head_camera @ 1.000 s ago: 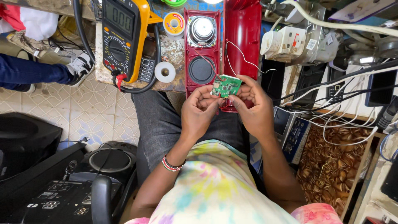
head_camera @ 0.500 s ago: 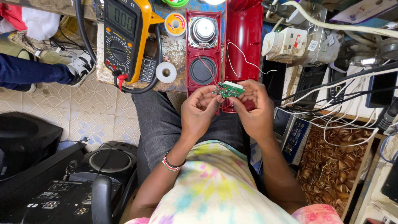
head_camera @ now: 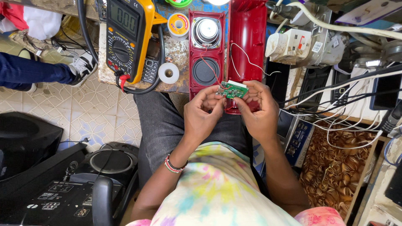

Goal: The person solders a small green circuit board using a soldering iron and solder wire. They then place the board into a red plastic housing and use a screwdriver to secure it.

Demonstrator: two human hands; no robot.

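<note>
Since a second ago the green circuit board has tipped from nearly face-on to the camera to a flatter, edge-tilted lie, and both hands have barely shifted. Head view: the left hand pinches the board's left end, fingers closed on it; the right hand clamps the right end, fingers curled around the edge. The board's long axis runs left to right between the two hands, held just above the lap, in front of the open red speaker case. Thin wires run from the board up into the case. Both hands are equally near, one at each end. A yellow multimeter and a white tape roll sit on the bench to the left, well apart from the board.
</note>
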